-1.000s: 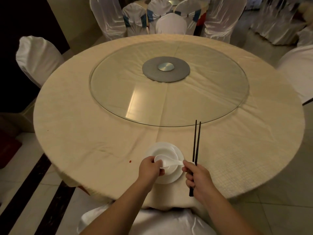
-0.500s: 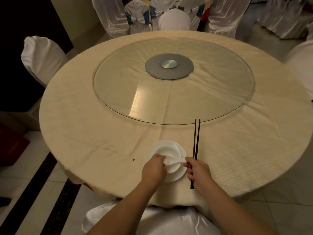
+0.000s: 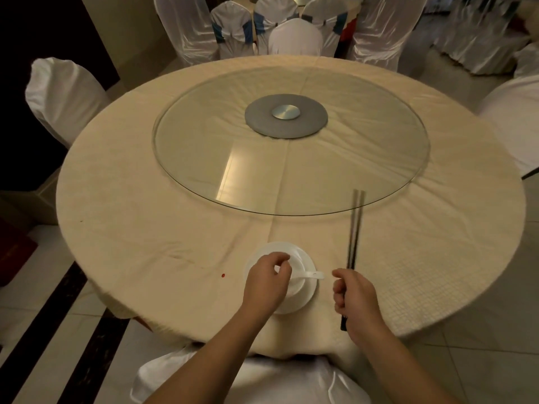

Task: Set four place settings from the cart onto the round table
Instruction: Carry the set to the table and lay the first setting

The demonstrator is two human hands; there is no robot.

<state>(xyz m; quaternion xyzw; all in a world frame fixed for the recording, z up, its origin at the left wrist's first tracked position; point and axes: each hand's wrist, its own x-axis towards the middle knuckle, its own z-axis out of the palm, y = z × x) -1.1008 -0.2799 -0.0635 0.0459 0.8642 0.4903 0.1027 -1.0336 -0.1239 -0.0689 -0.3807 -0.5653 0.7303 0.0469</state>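
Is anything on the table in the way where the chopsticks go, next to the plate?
No. The cloth right of the plate is bare. The right hand holds the chopsticks there, apart from the spoon.

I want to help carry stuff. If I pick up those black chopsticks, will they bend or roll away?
The chopsticks look thin, straight and rigid, so they probably won't bend. They seem light. Being slim and smooth, they could slip or roll apart on the tablecloth; the right hand grips both together.

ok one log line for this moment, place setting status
left hand: over bowl | right hand: gripping chopsticks | spoon in bowl | settings visible: one
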